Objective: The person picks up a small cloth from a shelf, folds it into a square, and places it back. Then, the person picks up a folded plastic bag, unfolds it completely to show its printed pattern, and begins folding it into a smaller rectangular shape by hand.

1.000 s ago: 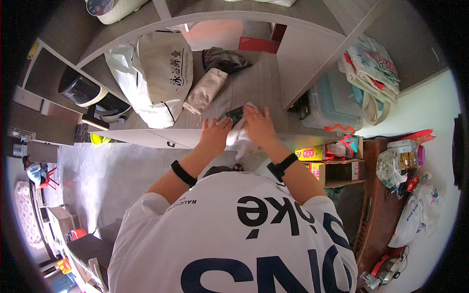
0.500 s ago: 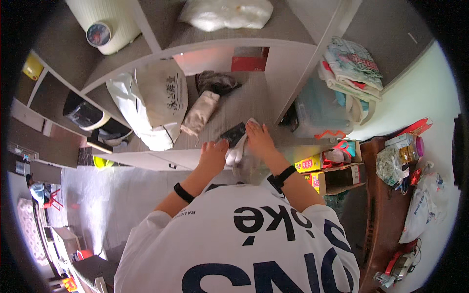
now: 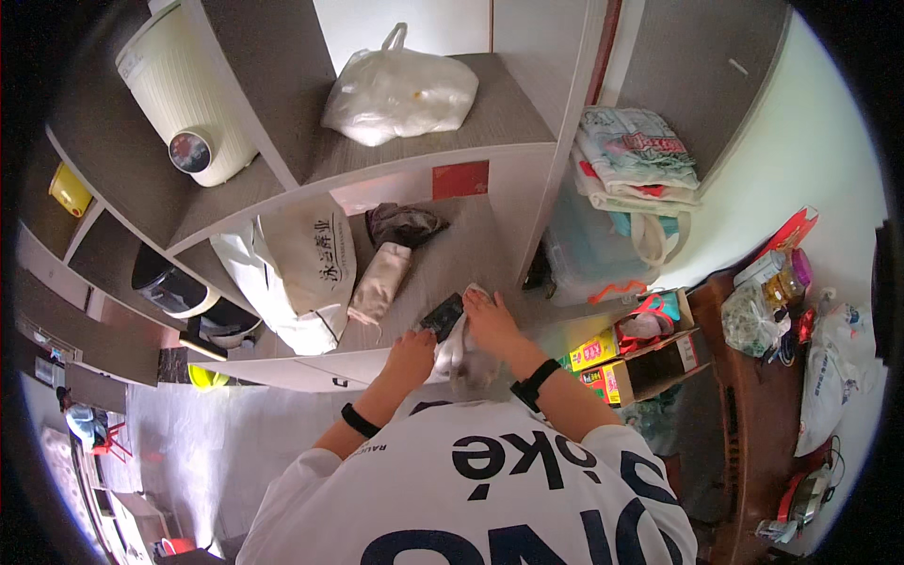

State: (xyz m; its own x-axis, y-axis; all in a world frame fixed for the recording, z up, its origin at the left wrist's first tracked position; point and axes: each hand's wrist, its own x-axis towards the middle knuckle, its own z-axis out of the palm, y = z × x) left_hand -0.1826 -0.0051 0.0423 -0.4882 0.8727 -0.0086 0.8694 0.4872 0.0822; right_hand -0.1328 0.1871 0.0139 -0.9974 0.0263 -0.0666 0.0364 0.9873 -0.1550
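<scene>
My left hand [image 3: 411,358] is closed, its curled fingers at the near end of a dark, flat rectangular item [image 3: 442,316] on the shelf's front edge. Just right of it, my right hand [image 3: 492,325] presses on a white cloth [image 3: 455,350]; one end pokes out past its fingertips and the rest hangs between my hands over the edge. The cloth's exact kind is not clear. Behind them on the same shelf lie a rolled beige cloth pouch [image 3: 380,282] and a dark crumpled bag [image 3: 407,226].
A large white bag [image 3: 301,273] stands left on the shelf [image 3: 461,247]. Above sit a tied plastic bag [image 3: 405,99] and a cream appliance [image 3: 179,94]. To the right are a clear storage bin [image 3: 589,250] under folded bags [image 3: 640,155], an open carton [image 3: 659,363] and a brown wooden surface [image 3: 753,424].
The view has tilted up, so the shelves sit lower in the picture and more of the upper compartments shows. My hands keep nearly the same place by the dark item and the cloth.
</scene>
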